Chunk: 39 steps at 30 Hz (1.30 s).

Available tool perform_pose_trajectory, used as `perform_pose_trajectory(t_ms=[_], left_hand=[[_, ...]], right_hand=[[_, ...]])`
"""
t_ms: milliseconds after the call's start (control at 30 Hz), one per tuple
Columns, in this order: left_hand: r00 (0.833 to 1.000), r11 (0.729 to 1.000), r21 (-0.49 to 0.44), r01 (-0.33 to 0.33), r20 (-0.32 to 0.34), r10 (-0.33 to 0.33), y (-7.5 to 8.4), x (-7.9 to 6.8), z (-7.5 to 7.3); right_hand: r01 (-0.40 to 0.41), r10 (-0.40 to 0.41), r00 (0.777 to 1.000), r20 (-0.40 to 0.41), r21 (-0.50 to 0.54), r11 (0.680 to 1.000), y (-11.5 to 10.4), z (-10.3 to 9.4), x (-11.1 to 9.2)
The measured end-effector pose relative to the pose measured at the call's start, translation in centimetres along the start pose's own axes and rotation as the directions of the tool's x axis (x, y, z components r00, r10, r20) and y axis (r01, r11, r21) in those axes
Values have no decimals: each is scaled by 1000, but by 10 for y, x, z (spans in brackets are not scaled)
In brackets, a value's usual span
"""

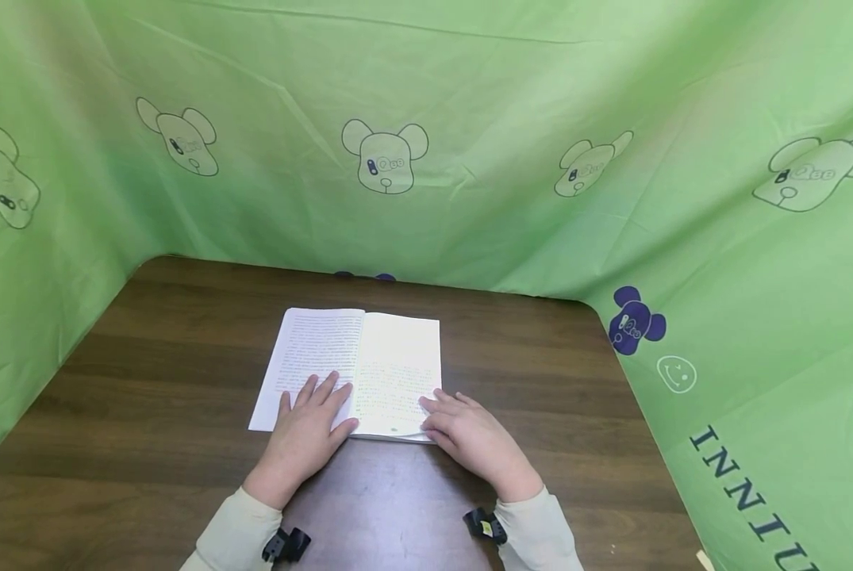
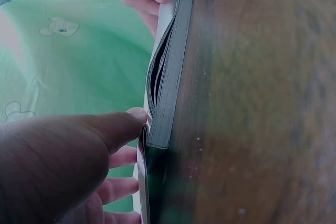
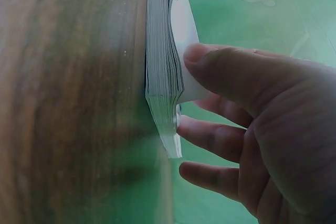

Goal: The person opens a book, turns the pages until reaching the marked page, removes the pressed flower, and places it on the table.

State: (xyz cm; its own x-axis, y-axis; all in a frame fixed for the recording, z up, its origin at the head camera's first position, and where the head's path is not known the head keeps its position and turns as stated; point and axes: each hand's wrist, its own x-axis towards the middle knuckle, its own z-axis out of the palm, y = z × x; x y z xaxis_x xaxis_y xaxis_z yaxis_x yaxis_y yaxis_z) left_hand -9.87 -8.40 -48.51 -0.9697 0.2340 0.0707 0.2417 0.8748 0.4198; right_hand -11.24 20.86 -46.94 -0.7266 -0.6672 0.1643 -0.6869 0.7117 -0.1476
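Observation:
An open book (image 1: 401,341) lies on the wooden table, printed text on both pages. My left hand (image 1: 303,438) rests flat on the lower part of the left page, fingers spread and thumb close to the spine. In the left wrist view, that thumb lies at the gutter beside the thick page block (image 2: 170,72). At the book's lower right corner, my right hand (image 1: 478,442) pinches a page (image 3: 185,30). The right wrist view shows this page raised off the stack, thumb on one side and index finger behind it.
The brown table (image 1: 533,373) extends around the book on every side. Green cloth (image 1: 469,230) with bear-head prints hangs behind and along both sides. Each wrist wears a small black camera, one at the left sleeve (image 1: 286,546) and one at the right (image 1: 485,525).

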Motion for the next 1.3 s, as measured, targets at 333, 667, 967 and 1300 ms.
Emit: perform_pose_trajectory(t_ms=[333, 667, 967, 1300], left_hand=[[994, 994, 23, -105, -37, 106, 3, 3, 2], [994, 994, 10, -108, 14, 108, 8, 0, 3], [996, 996, 4, -89, 4, 89, 9, 2, 4], [996, 995, -36, -88, -26, 87, 5, 3, 3]], right_hand=[[-23, 22, 999, -43, -17, 1000, 0, 2, 1], [31, -39, 972, -230, -39, 999, 2, 5, 5], [38, -42, 925, -378, -19, 999, 4, 2, 4], [-39, 55, 863, -501, 43, 998, 5, -1, 4]])
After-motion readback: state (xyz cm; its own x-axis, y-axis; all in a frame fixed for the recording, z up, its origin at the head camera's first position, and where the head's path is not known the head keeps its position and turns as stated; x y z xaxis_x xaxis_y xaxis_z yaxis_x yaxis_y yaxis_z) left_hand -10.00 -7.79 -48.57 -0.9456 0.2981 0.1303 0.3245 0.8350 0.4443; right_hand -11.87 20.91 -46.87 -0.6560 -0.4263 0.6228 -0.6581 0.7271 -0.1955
